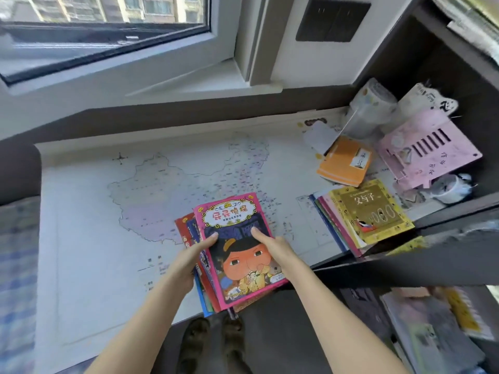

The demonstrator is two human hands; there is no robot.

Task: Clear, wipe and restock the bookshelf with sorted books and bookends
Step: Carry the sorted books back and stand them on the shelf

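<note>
While the stack of books (232,255) is clasped at the table's (94,225) front edge, left hand (189,259) fingers curled beneath and right hand (272,245) pressed flat on top, lower books could be spilled, being unevenly fanned.

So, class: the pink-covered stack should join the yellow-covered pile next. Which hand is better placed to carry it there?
Right hand: it lies on the pink-covered stack's right side, nearer the yellow-covered pile; the left hand would probably cross over.
</note>
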